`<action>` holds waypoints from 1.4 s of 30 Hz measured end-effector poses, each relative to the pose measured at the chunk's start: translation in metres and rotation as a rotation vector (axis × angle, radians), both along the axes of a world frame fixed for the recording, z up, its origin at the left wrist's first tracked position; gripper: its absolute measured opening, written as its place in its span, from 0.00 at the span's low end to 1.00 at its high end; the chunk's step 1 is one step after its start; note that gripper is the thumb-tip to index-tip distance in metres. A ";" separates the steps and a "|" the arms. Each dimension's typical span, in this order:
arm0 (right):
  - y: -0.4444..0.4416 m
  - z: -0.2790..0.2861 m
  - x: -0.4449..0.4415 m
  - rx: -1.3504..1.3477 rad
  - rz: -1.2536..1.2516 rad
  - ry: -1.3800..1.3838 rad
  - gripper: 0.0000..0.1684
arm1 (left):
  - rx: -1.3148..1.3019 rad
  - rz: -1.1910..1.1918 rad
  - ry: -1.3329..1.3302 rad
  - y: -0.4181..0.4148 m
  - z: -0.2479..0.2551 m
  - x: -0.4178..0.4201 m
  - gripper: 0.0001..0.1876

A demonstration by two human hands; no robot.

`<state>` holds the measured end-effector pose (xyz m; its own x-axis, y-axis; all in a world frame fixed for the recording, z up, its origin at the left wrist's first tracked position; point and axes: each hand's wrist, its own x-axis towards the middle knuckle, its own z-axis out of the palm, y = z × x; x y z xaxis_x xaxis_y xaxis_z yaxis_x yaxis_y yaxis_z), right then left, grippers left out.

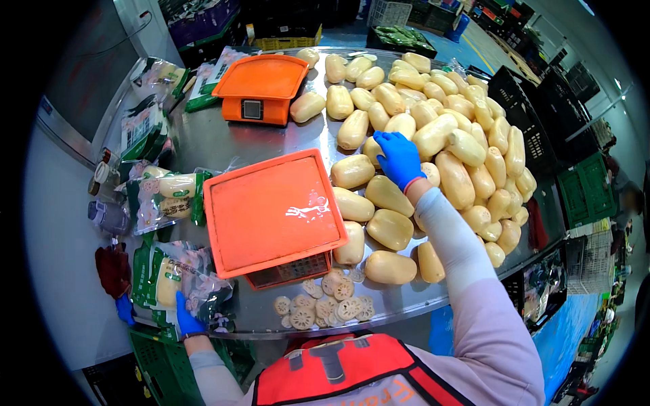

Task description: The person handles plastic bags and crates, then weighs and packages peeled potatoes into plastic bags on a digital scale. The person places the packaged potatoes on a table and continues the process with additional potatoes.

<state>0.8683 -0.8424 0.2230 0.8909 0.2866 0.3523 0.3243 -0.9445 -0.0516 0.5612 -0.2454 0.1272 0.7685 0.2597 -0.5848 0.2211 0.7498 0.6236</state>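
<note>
My right hand (399, 158), in a blue glove, reaches over the near-left side of a big pile of peeled lotus roots (454, 175). Its fingers rest on one lotus root (372, 150), which the hand partly covers; whether they close round it is hard to see. At the table's lower left, my left hand (189, 315), also gloved in blue, holds the near edge of a printed clear-and-green plastic bag (195, 274). A peeled lotus root (169, 284) shows inside the bagging there. Part of the left hand's grip is hidden.
Two orange-topped weighing scales, one near (274, 215) and one far (261, 78), stand on the steel table (203, 144). Lotus root slices (325, 304) lie by the front edge. Filled bags (175, 195) and bottles (106, 215) line the left; black crates (523, 114) border the right.
</note>
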 end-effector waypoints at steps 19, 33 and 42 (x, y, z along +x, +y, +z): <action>0.011 -0.030 0.062 -0.504 0.038 0.148 0.35 | 0.069 0.052 -0.050 0.003 0.000 0.002 0.35; 0.004 0.021 -0.008 1.218 0.087 0.258 0.55 | 0.018 0.054 -0.145 0.001 -0.002 0.005 0.34; 0.076 0.065 -0.126 2.410 0.627 0.974 0.58 | -0.055 0.036 -0.156 0.009 -0.007 0.000 0.34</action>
<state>0.7425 -0.7663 0.2884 0.9209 0.3780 0.0952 -0.3073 0.8543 -0.4192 0.5610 -0.2367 0.1204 0.8417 0.2595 -0.4734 0.0973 0.7896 0.6058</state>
